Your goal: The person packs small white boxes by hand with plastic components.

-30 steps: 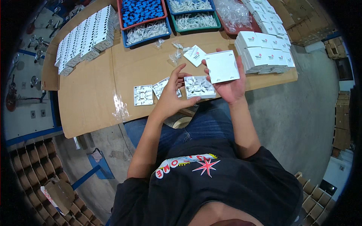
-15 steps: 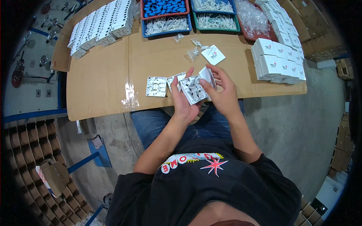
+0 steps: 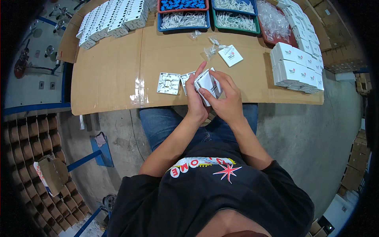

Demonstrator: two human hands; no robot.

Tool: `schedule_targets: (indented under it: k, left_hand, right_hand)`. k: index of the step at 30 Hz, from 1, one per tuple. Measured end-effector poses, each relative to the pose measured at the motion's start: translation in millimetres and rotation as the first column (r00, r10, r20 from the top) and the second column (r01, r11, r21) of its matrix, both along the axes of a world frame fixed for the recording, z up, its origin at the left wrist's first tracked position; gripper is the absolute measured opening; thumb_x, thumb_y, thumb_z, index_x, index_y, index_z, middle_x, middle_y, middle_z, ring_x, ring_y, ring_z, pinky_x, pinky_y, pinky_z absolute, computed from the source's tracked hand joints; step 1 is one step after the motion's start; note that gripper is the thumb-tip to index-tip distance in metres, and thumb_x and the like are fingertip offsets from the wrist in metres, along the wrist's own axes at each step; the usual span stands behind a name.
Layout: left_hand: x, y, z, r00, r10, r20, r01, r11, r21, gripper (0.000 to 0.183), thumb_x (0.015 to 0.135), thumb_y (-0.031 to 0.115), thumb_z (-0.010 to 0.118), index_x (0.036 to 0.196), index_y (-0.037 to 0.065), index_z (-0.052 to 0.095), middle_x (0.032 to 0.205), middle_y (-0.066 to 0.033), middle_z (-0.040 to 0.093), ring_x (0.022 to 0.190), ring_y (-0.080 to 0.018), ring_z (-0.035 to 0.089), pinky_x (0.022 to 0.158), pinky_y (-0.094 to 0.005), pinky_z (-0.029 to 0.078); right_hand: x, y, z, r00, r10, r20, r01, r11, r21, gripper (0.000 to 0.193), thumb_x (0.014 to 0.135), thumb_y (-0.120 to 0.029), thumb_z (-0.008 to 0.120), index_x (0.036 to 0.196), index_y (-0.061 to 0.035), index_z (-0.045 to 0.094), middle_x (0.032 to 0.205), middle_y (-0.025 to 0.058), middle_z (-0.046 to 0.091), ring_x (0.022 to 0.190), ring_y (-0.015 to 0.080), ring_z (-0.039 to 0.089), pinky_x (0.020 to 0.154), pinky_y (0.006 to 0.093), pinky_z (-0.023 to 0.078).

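Note:
Over the near edge of the cardboard-covered table, my two hands hold white square plastic wall plates together. My left hand is wrapped along their left side, its fingers pointing up. From the right, my right hand grips them, with the thumb across the face and the fingers behind the far edge. Just left of my hands lies a white square back plate, moulded side up. A second back plate beside it is partly hidden by my left hand. Farther off lie a printed white plate and small clear bags of white parts.
Stacked white plates stand at the far left, and stacked printed white units at the right. Along the back are a red tray of blue parts, a blue tray and a green tray of white parts.
The white cover in my right hand has come against the moulded plate in my left. The plates have turned, so their moulded side no longer shows. The view has shifted slightly.

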State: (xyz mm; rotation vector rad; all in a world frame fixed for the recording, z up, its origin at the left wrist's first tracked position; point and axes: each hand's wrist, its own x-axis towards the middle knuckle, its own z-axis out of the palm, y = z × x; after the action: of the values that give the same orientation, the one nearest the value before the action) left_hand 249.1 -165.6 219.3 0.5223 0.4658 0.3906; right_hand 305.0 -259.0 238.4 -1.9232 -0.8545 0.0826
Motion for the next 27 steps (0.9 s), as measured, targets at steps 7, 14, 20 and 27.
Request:
schedule_targets:
  k: [7,14,20,27]
  left_hand:
    - [-0.6,-0.2,-3.0,0.999,-0.022,0.04,0.02,0.999,0.03,0.065,0.105,0.05,0.026,0.158,0.015,0.038,0.144,-0.0116,0.055,0.126,-0.0243,0.055,0.107,-0.0386,0.046]
    - [-6.8,4.0,-5.5,0.994,-0.012,0.109,-0.003,0.991,0.135,0.058,0.103,0.025,0.039,0.159,0.012,0.035,0.159,-0.009,0.042,0.136,-0.0218,0.048,0.11,-0.0344,0.043]
    - [-18.2,16.4,-0.9,0.987,-0.142,0.079,0.1,0.913,0.396,0.071,0.092,0.0,0.049,0.16,0.004,0.031,0.165,-0.0095,0.034,0.141,-0.0212,0.043,0.115,-0.0337,0.037]
    - [-21.1,-8.2,9.3,0.946,-0.307,0.101,0.103,0.581,0.807,0.071,0.093,0.002,0.051,0.16,0.0,0.028,0.171,-0.0185,0.013,0.158,-0.0293,0.012,0.125,-0.0386,0.014]
  right_hand:
    - [-4.7,1.4,1.9,1.0,0.009,0.026,-0.008,1.0,-0.016,0.055,0.079,-0.023,0.087,0.127,-0.0028,0.067,0.125,0.0175,0.066,0.112,0.0322,0.068,0.094,0.0387,0.054]
    - [-0.3,1.6,-7.8,0.99,0.084,-0.113,-0.074,0.994,0.085,0.057,0.08,-0.017,0.085,0.132,-0.0049,0.065,0.13,0.0166,0.065,0.124,0.0302,0.062,0.103,0.0391,0.049]
    - [31.1,-10.2,-5.8,0.868,0.287,-0.406,-0.164,0.936,0.311,0.047,0.093,-0.017,0.072,0.136,-0.002,0.06,0.131,0.0159,0.063,0.122,0.0232,0.061,0.103,0.0352,0.049]
    - [30.7,11.1,-4.6,0.821,-0.047,-0.57,0.242,0.932,0.27,0.053,0.11,-0.038,0.048,0.077,-0.0002,0.064,0.068,0.0001,0.059,0.066,0.006,0.05,0.059,0.0272,0.04]
